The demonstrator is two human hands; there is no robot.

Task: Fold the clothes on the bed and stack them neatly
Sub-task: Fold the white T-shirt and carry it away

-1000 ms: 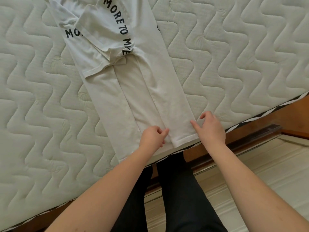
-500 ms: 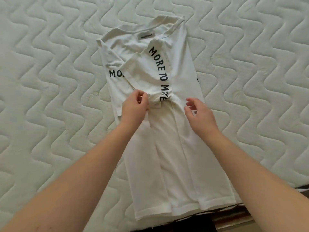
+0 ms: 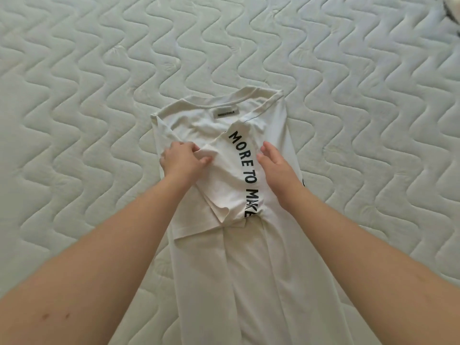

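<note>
A white T-shirt (image 3: 231, 265) lies lengthwise on the quilted mattress (image 3: 87, 120), both sides folded inward, collar and label at the far end. Black lettering "MORE TO MAKE" runs down a folded-in sleeve. My left hand (image 3: 183, 161) pinches the edge of that sleeve near the left shoulder. My right hand (image 3: 278, 170) rests flat with straight fingers on the right folded side, beside the lettering. The shirt's hem runs out of view at the bottom.
The pale mattress with its wavy stitching stretches on all sides of the shirt. At the top right corner a bit of white cloth (image 3: 450, 6) shows.
Both hands moved from the shirt's hem up to its chest and then toward the shoulders. My left hand has taken hold of the sleeve's edge. The view shifted farther up the bed.
</note>
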